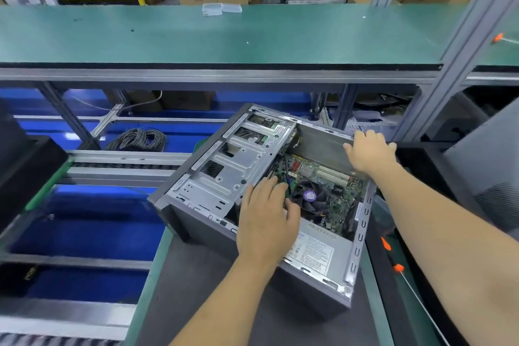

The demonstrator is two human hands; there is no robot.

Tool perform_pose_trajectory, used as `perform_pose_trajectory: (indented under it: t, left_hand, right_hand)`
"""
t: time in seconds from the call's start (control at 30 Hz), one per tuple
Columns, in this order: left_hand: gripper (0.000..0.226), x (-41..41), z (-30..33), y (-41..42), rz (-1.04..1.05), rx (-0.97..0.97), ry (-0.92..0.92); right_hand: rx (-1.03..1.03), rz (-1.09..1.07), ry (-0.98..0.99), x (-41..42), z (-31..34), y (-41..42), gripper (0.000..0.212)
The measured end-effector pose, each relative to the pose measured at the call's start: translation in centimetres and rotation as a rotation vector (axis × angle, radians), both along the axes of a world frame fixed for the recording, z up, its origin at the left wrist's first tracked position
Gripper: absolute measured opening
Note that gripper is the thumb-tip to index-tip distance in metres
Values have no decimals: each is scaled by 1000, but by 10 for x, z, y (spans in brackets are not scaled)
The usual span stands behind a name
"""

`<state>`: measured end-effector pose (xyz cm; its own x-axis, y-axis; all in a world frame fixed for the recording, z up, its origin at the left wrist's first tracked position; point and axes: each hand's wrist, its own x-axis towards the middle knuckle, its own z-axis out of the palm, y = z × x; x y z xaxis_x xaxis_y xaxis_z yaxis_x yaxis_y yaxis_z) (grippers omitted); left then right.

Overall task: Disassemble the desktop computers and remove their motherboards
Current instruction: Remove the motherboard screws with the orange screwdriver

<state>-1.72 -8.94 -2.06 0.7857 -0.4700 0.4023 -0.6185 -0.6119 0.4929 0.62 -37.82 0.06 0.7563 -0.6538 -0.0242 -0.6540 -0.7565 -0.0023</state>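
The left hand [266, 213] reaches into the open desktop case [196, 213], fingers loosely spread and laid over the wires beside the CPU fan [309, 195], which sits at its 3 o'clock; whether it pinches anything, I cannot tell. The right hand [369, 153] lies at 1 o'clock from the left, its fingers hooked over the case's far top edge, gripping the wall. Between the two hands lies the green motherboard [341, 199], still seated on the case floor. The silver drive cage [233, 160] fills the case at 10 o'clock from the left hand, and the power supply [314, 253] lies at its 5 o'clock. The case rests slantwise on a dark mat [196, 298], its left corner overhanging the mat's edge. At 3 o'clock from the case, just beside it, lies an orange-handled screwdriver [397, 267]. At 9 o'clock a blue conveyor [84, 236] runs well below; at 12 o'clock a green shelf [224, 34] stands behind, largely bare
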Motion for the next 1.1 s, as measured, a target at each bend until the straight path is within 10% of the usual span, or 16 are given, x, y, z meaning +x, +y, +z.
perform_pose_trajectory:
  t: [0.3,0.53,0.7,1.1]
  left_hand:
    - [22,84,17,34,-120,110,0]
    - [78,75,6,34,312,382,182]
    - [65,63,5,47,390,288,493]
    - [55,86,15,82,412,318,429]
  right_hand:
    - [-185,-183,60,-86,-6,23,16]
    - [135,-71,-197,-127,-9,16,48]
    - [235,-113,-289,-124,-11,18,50]
    - [233,-83,-137,-113,-14,53,55]
